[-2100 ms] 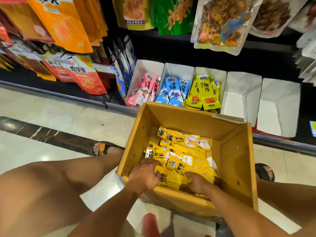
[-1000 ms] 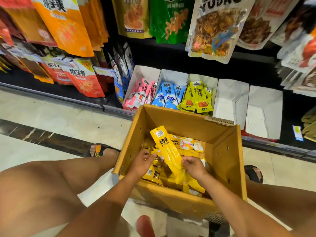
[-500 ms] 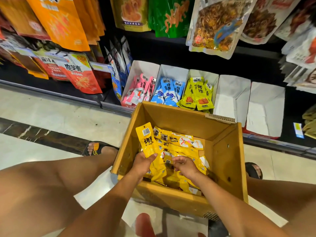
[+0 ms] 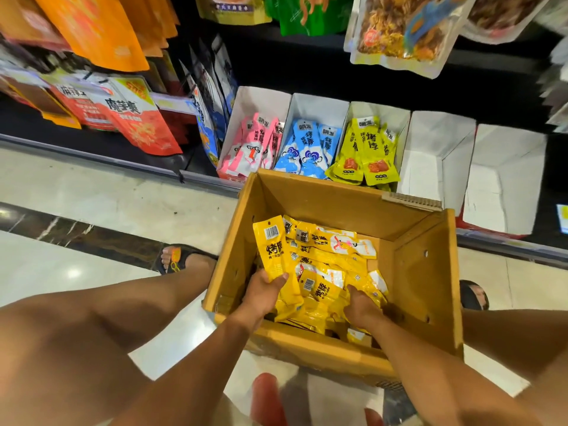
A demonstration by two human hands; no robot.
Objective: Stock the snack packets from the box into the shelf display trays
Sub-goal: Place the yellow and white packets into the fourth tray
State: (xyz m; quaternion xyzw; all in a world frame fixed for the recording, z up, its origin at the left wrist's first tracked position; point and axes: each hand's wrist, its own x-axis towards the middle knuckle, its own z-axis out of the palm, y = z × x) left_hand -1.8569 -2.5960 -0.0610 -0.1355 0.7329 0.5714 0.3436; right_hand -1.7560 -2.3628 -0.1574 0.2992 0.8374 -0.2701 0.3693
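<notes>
Five white display trays (image 4: 436,142) line the shelf (image 4: 92,154) beyond your fingers; three hold pink packets (image 4: 252,149), blue packets (image 4: 307,149) and lime-yellow packets (image 4: 367,149). Nearer, the cardboard box (image 4: 424,272) sits on the floor (image 4: 92,195), its walls around both your hands. Its pile of yellow snack packets (image 4: 332,256) lies under and just ahead of your fingers. Your left hand (image 4: 262,292) grips one yellow packet (image 4: 273,250) upright, thumb across its front. Your right hand (image 4: 361,307) digs into the pile, its fingers hidden, so their grip cannot be told.
</notes>
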